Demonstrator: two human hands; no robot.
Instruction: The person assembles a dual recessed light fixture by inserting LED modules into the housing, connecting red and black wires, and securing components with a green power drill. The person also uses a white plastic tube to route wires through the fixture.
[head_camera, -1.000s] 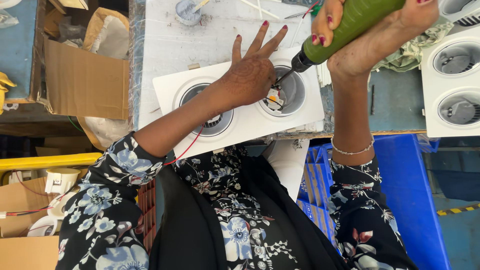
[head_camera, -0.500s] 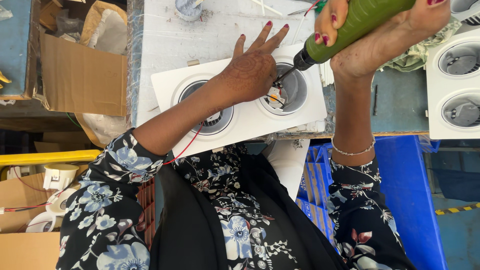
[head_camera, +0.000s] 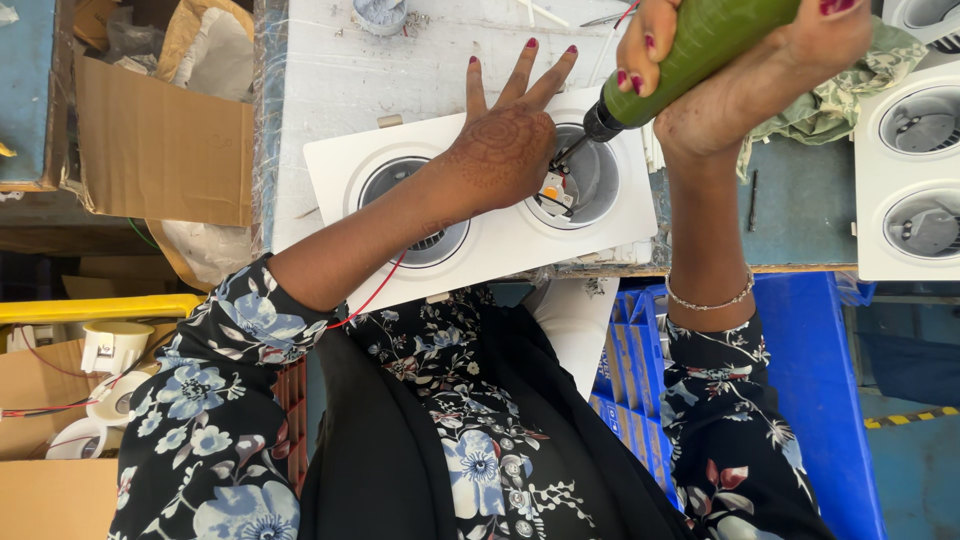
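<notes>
One white double downlight frame (head_camera: 480, 215) with two round openings lies at the near edge of the counter (head_camera: 340, 80), partly overhanging it. The left hand (head_camera: 505, 150) rests flat on the frame between the two openings, fingers spread and released, grasping nothing, its thumb side at the rim of the right opening. The right hand (head_camera: 740, 60) is clenched around one green electric screwdriver (head_camera: 700, 50), tilted down so its bit reaches into the right opening, onto a small metal bracket (head_camera: 553, 192) there; the bit's tip is too small to make out clearly, though it seems to touch the bracket. One red wire (head_camera: 375, 290) runs from under the frame towards the left sleeve. A second double frame (head_camera: 905, 180) lies by the counter's right edge, cut off by the picture, and a third shows only as a corner at the top right. A crumpled green cloth (head_camera: 850, 90) lies between the frames, partly hidden by the right wrist. One small grey dish (head_camera: 380, 12) at the far edge is cut off.
</notes>
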